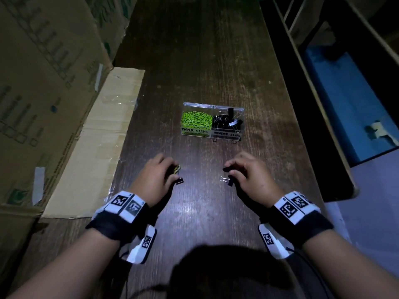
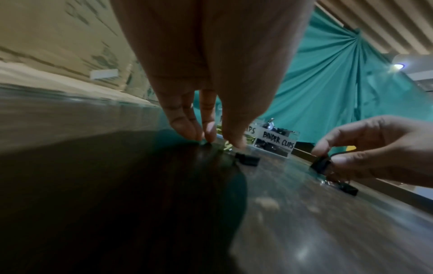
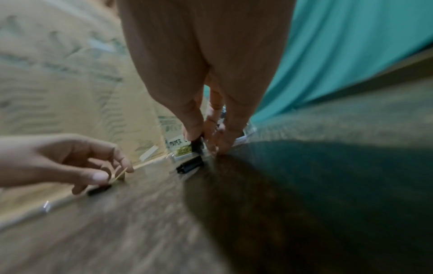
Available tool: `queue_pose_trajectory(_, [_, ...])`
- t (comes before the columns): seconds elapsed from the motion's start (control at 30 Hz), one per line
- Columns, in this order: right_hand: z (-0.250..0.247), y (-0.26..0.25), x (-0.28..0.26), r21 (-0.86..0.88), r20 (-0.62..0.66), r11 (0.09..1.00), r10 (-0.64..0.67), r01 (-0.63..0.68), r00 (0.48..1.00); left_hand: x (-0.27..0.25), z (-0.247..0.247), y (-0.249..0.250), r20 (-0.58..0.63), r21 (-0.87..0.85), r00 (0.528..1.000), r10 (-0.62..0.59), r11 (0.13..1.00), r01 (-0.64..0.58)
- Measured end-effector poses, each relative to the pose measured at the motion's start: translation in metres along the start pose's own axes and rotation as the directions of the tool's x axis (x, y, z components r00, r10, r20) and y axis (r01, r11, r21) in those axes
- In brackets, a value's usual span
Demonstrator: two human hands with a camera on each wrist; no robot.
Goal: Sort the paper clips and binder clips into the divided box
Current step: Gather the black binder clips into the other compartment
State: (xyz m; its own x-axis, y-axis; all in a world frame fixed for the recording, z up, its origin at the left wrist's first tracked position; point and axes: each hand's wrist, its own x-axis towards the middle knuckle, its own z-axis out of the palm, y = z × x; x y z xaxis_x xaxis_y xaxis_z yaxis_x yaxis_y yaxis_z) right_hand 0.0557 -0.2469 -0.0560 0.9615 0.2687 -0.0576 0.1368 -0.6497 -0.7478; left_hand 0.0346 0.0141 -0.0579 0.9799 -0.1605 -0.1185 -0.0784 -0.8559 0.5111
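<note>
Left hand's [image 1: 154, 176] clip [image 1: 176, 168] mostly hidden

Dark wooden table [image 1: 194, 61] with clear divided box [image 1: 213, 104], two loose binder clips [image 1: 179, 180], cardboard flap [image 1: 103, 134].

We see a dim head view, its corners falling to near black, with light pooling mid-frame on the wooden table [image 1: 205, 61] and a large dark shadow at the bottom centre. Straight edges bow toward the frame borders (wide-angle distortion). In the left wrist view a small lamp [image 2: 398, 66] flares at the upper right, and soft glare spots the tabletop at lower right. The right wrist view is heavily smeared, the cardboard [image 3: 58, 74] at left streaked.
</note>
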Motion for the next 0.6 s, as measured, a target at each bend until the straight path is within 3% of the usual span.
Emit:
queue_pose_trajectory(0.17, [0.007, -0.006, -0.011, -0.311, 0.145, 0.950, 0.025, 0.021, 0.989, -0.018, 0.003, 0.006, 0.062, -0.042, 0.995, -0.073, 0.996, 0.075])
queue_pose_trajectory(0.3, [0.015, -0.010, -0.013, -0.285, 0.118, 0.958, 0.015, 0.019, 0.993, -0.013, 0.009, 0.015, -0.017, -0.095, 0.994, -0.111, 0.989, 0.109])
queue_pose_trajectory(0.47, [0.016, -0.015, -0.012, -0.413, 0.170, 0.910, 0.032, 0.042, 0.985, -0.010, 0.009, 0.023, -0.004, 0.010, 0.996, -0.087, 0.996, 0.087])
queue_pose_trajectory(0.6, [0.004, -0.019, -0.008, -0.330, 0.151, 0.944, 0.038, 0.014, 0.988, -0.013, 0.000, 0.034, -0.061, -0.046, 0.995, -0.080, 0.996, 0.077])
